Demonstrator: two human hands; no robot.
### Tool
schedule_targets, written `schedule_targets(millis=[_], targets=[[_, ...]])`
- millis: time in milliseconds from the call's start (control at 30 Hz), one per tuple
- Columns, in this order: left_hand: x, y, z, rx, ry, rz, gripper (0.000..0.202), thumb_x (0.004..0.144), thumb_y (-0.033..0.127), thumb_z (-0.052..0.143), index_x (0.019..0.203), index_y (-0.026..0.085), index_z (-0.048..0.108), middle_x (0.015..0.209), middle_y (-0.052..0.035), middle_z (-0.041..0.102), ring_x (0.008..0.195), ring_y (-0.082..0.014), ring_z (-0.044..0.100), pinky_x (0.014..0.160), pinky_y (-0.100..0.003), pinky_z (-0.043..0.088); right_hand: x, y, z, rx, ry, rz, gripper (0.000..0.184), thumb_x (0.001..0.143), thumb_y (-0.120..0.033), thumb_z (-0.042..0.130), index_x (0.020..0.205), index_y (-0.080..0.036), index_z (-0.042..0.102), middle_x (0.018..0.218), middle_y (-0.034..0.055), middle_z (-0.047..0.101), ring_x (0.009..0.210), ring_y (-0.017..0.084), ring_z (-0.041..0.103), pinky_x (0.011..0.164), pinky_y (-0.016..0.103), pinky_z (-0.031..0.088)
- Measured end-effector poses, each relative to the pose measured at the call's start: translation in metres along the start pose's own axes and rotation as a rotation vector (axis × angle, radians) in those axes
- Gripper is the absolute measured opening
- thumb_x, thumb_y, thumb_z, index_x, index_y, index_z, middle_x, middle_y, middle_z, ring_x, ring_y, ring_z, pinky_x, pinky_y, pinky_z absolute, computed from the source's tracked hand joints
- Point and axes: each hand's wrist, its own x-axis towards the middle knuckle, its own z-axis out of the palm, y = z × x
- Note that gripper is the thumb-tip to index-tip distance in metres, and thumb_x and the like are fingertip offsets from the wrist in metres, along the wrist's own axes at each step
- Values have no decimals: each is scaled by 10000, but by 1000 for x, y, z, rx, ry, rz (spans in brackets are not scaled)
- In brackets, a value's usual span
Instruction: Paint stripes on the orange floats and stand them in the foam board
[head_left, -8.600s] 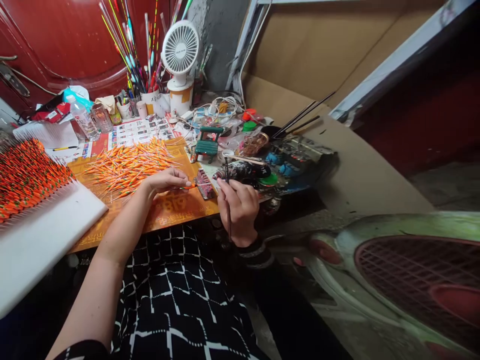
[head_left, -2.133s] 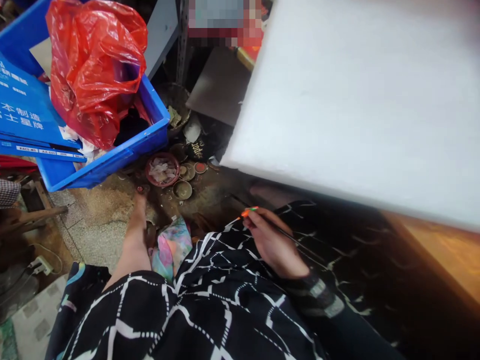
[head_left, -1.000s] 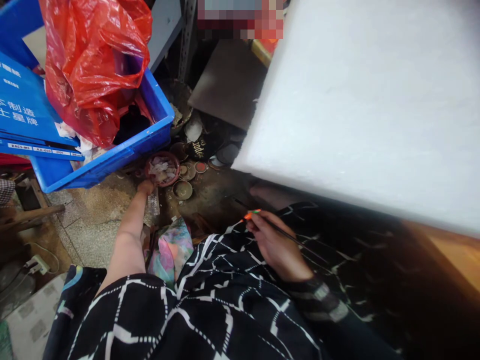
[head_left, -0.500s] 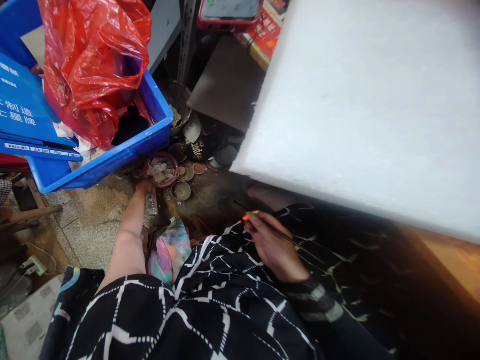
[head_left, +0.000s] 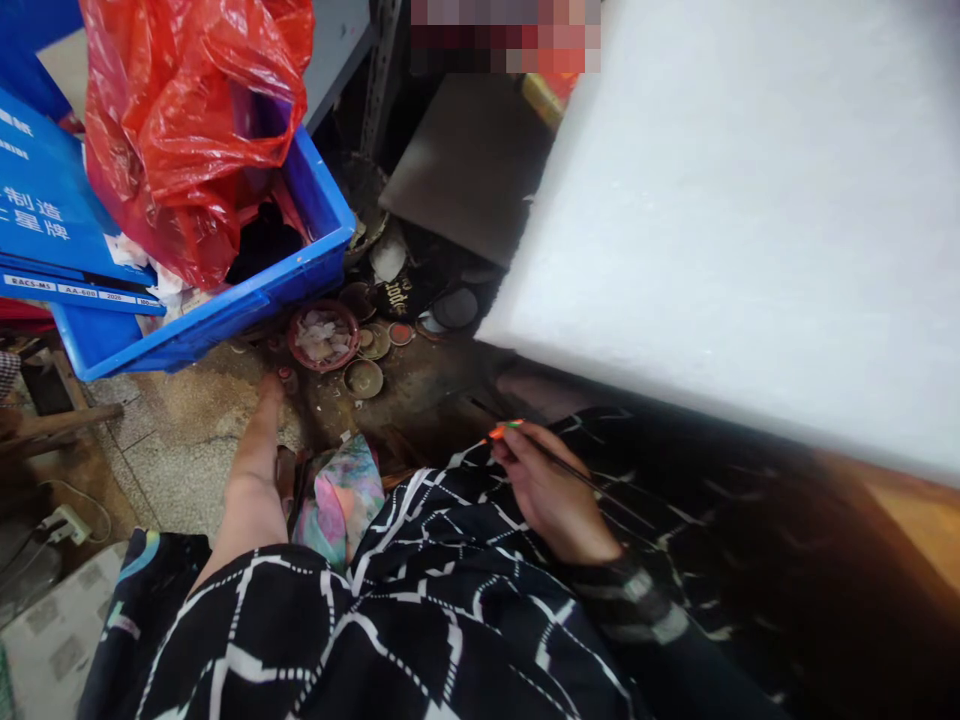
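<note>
My right hand [head_left: 559, 490], at the middle right above the black-and-white patterned cloth [head_left: 420, 600], is closed around a thin dark stick [head_left: 626, 510] that looks like a brush handle. Bright orange and green show at its fingertips; I cannot tell what this colored piece is. My left arm reaches down to the floor, and my left hand [head_left: 270, 392] is low beside the reddish bowl [head_left: 291, 345] of pale scraps. A small thing with a reddish end shows at its fingers, too small to name. The fingers themselves are hardly visible.
A blue crate [head_left: 315, 255] with a red plastic bag [head_left: 187, 150] stands at the upper left. Small dishes [head_left: 364, 380] lie near the reddish bowl. A large white slab [head_left: 720, 220] fills the upper right. Colorful cloth [head_left: 341, 500] hangs below, and a power plug [head_left: 67, 525] lies at lower left.
My left hand has moved slightly left, away from the bowl. The pale, flat rectangular thing below it is no longer visible. My right hand stays nearly still, holding the stick.
</note>
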Motion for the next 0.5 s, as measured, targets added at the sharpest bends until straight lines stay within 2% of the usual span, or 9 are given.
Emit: schedule_targets(millis=[100, 233, 400, 500], targets=[[-5, -10, 1, -4, -55, -100, 412, 964, 379, 632, 1311, 159, 596, 1304, -112, 620, 1125, -239, 637, 940, -453, 570, 1, 0, 1, 8, -1, -14, 411, 554, -467, 971, 802, -239, 734, 778, -6, 710, 646, 107, 583, 581, 256, 485], [-15, -16, 1, -4, -93, -118, 411, 963, 368, 635, 1314, 158, 593, 1289, -114, 629, 1118, -232, 641, 946, -450, 563, 2, 2, 0, -11, -4, -31, 405, 578, -470, 960, 808, -228, 731, 787, 6, 713, 648, 113, 594, 574, 260, 487], [-23, -11, 1, 7, -85, -126, 462, 927, 247, 629, 1375, 164, 551, 1198, -142, 709, 1122, -263, 674, 922, -349, 505, 3, 4, -1, -24, 6, -24, 405, 566, -474, 963, 796, -236, 728, 794, 4, 714, 649, 119, 594, 562, 263, 495], [-18, -2, 0, 10, -72, -138, 463, 947, 229, 571, 1403, 161, 518, 1208, -158, 712, 1093, -255, 682, 891, -349, 496, 3, 4, -1, -28, 0, -34, 409, 571, -477, 961, 802, -232, 727, 806, 8, 716, 658, 119, 601, 565, 261, 493]])
